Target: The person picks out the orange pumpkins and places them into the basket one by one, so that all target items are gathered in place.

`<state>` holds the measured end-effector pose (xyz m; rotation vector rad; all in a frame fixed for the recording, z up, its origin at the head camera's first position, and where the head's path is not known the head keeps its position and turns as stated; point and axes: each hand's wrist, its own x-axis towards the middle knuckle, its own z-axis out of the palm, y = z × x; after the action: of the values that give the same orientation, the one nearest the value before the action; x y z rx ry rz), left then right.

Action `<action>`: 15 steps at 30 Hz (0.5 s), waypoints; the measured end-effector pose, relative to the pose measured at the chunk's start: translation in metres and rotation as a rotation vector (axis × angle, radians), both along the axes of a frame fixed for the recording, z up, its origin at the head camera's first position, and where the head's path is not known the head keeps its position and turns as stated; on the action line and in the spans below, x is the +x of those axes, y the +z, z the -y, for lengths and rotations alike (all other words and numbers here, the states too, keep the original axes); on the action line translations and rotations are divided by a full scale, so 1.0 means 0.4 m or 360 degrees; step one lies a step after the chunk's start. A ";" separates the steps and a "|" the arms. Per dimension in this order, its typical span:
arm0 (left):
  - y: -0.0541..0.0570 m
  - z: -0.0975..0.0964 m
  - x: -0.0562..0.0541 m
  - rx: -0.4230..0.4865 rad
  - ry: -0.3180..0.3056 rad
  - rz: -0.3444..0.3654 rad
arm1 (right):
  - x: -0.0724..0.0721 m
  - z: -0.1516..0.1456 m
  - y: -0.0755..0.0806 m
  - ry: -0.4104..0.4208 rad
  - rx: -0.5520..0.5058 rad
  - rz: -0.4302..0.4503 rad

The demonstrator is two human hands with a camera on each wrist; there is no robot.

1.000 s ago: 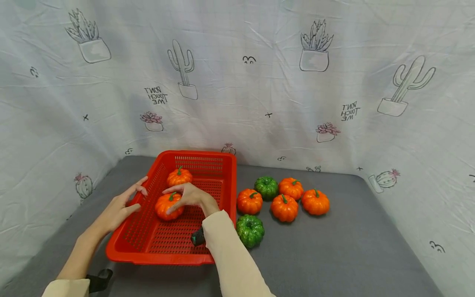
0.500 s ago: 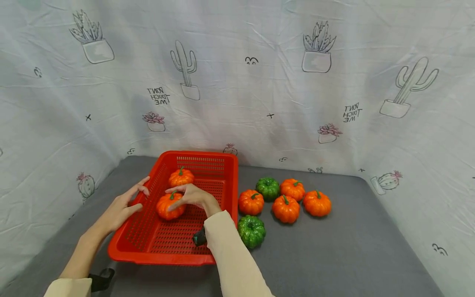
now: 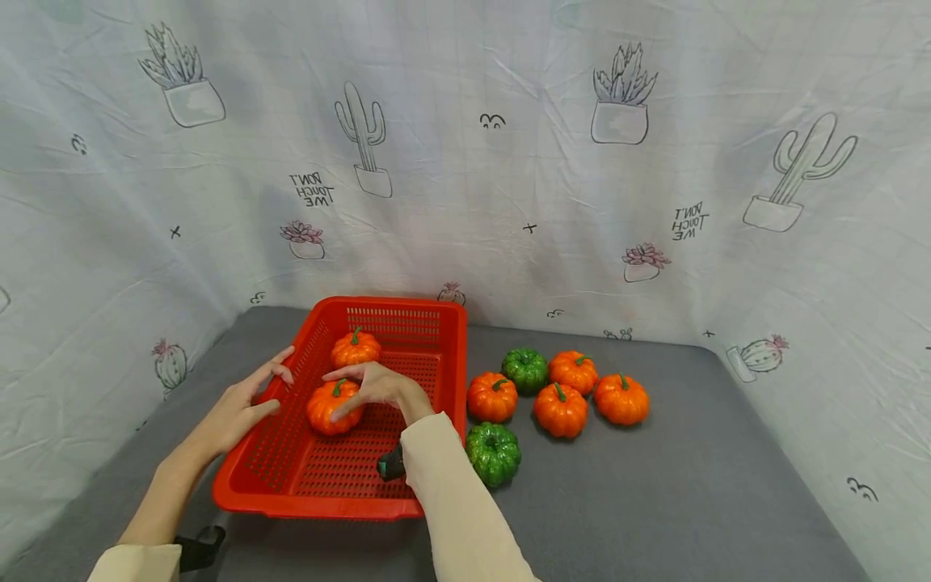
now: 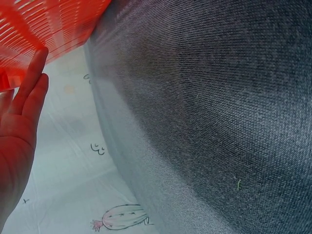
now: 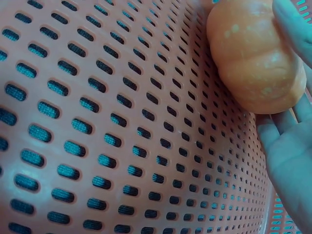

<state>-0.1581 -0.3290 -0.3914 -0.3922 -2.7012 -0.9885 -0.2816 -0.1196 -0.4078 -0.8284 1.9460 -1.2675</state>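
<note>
Right hand [image 3: 374, 385] pinches the nearer pumpkin [image 3: 325, 411] beneath it; left hand [image 3: 236, 411] grips the basket rim [image 3: 320, 507].

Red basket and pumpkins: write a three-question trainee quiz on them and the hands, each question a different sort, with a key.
1. How many green pumpkins lie on the grey table outside the red basket?
2. True or false: the left hand is at the rim of the red basket.
3. Choose one. The right hand has its fingers around:
A) a green pumpkin
B) the nearer orange pumpkin inside the red basket
C) the rim of the red basket

Key: 1. Two. 2. True. 3. B.
</note>
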 end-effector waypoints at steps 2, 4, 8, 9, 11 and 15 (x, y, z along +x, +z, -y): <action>-0.001 -0.001 0.001 0.0007 0.0009 0.0011 | 0.001 0.001 -0.001 0.0009 -0.0006 0.0005; -0.001 -0.001 0.002 0.0011 0.0017 0.0019 | 0.001 0.001 -0.001 0.0020 -0.0019 0.0021; -0.003 -0.002 0.000 0.0020 0.0015 0.0042 | 0.001 -0.001 0.000 0.0036 -0.0030 0.0037; -0.002 -0.002 0.000 0.0023 0.0016 0.0045 | 0.001 -0.001 0.001 0.0034 -0.0034 0.0040; -0.004 -0.003 -0.001 0.0036 0.0014 0.0051 | 0.002 0.000 0.002 0.0042 -0.0042 0.0019; -0.003 -0.003 -0.001 0.0043 0.0009 0.0040 | 0.002 0.002 0.004 0.0040 -0.0055 -0.0024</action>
<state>-0.1584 -0.3279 -0.3927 -0.3694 -2.7066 -1.0342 -0.2808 -0.1203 -0.4060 -0.8791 1.9248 -1.2868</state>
